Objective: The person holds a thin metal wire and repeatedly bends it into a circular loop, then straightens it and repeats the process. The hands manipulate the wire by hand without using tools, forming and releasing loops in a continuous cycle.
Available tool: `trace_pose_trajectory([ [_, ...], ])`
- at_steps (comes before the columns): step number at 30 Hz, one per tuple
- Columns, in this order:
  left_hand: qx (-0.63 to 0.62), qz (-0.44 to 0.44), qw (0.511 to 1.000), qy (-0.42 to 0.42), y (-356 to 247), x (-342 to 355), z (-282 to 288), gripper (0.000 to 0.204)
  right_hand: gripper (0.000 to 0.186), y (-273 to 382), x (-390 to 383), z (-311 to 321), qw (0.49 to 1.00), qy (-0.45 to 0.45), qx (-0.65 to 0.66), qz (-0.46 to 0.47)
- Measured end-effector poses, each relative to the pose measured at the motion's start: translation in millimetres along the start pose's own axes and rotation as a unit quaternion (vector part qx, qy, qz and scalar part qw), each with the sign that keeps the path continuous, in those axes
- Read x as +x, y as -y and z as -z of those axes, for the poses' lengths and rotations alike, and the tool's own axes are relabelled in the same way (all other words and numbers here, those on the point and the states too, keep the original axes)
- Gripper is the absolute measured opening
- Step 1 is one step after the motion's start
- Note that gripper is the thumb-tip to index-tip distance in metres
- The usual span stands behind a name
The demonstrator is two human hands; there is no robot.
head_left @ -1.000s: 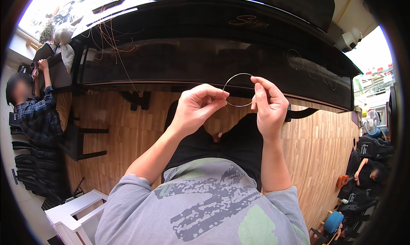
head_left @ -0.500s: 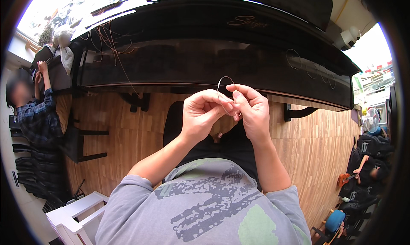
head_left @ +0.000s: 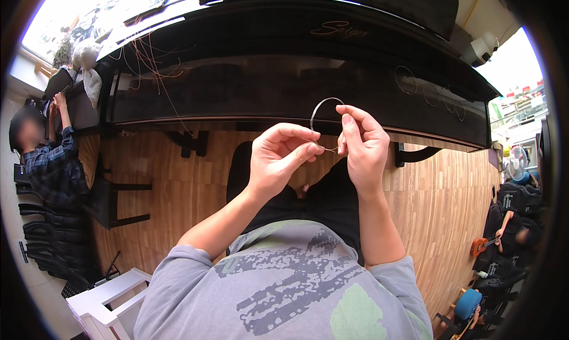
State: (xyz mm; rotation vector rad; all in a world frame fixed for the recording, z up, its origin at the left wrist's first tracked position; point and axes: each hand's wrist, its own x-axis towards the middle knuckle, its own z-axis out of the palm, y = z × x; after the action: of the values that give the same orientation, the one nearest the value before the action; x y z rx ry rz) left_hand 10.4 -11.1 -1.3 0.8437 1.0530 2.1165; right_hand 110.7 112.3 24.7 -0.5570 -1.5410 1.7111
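In front of my chest I hold a thin metal wire (head_left: 314,113) bent into an open loop, silvery on top and more coppery low down. My left hand (head_left: 275,159) pinches it between thumb and fingertips at its lower left. The fingers of my right hand (head_left: 363,147) close on its right side. Both hands are level with the front edge of a closed black piano (head_left: 249,88). Several loose coppery wires (head_left: 155,73) lie on the piano's left end, one hanging over the front edge. Several coiled wire loops (head_left: 406,80) rest on its right part.
At the left a person in a plaid shirt (head_left: 50,165) sits on a black bench (head_left: 106,200). A white frame (head_left: 104,295) stands at my lower left. On the right another person's arm holds a small orange guitar (head_left: 479,247), near a blue stool (head_left: 468,304). Wooden floor (head_left: 427,221) lies below.
My right hand has moved right and slightly up, away from my left. The wire loop between them has widened and tilted to the right.
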Motion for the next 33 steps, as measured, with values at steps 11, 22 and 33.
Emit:
trace_pose_trajectory([
  [11, 0.062, 0.042, 0.995, -0.068, 10, -7, -11, 0.027, 0.023, -7, 9, 1, 0.858, -0.119, -0.378, 0.328],
  [22, 0.021, 0.096, 0.987, -0.125, 7, -1, -8, 0.016, 0.026, -6, 7, 0, 0.759, -0.111, -0.492, 0.413],
  [33, 0.064, 0.124, 0.983, -0.123, 9, 1, -3, 0.011, 0.024, -10, 4, -3, 0.768, -0.07, -0.448, 0.453],
])
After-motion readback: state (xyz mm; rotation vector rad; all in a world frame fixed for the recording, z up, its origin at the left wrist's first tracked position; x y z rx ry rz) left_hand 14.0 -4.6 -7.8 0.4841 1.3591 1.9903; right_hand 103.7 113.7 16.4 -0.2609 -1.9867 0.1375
